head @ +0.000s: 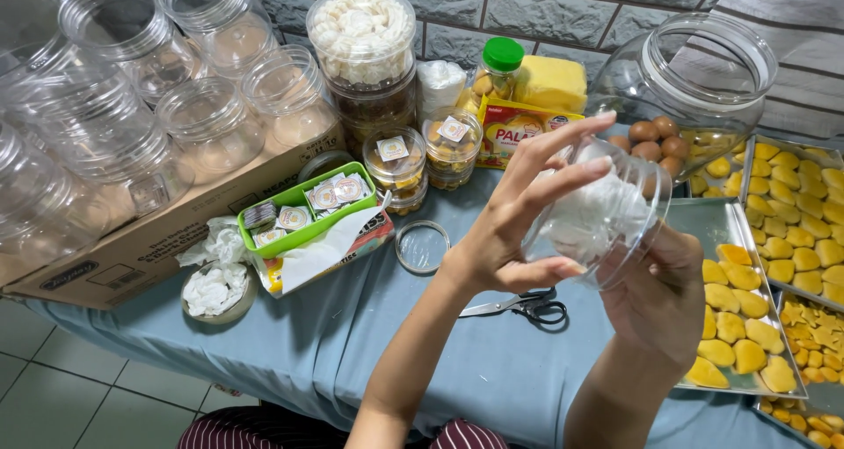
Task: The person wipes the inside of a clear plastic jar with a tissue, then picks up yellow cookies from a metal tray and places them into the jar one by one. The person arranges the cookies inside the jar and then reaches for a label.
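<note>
Right hand (655, 295) largely hidden behind clear jar (607, 216); baking trays (747, 229) cut off at right edge; label stickers (338, 191) too small to read.

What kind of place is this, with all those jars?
Probably a home baking and packing table: trays of yellow cookies, stacks of empty plastic jars, and both hands wiping a clear jar with tissue.

We've got the jar (607, 216) held mid-frame above the surface (475, 370), scissors (523, 307) right under it. Trays of cookies (747, 326) sit at the right edge, the box of empty jars (132, 150) upper left, a loose lid (422, 247) between.
</note>
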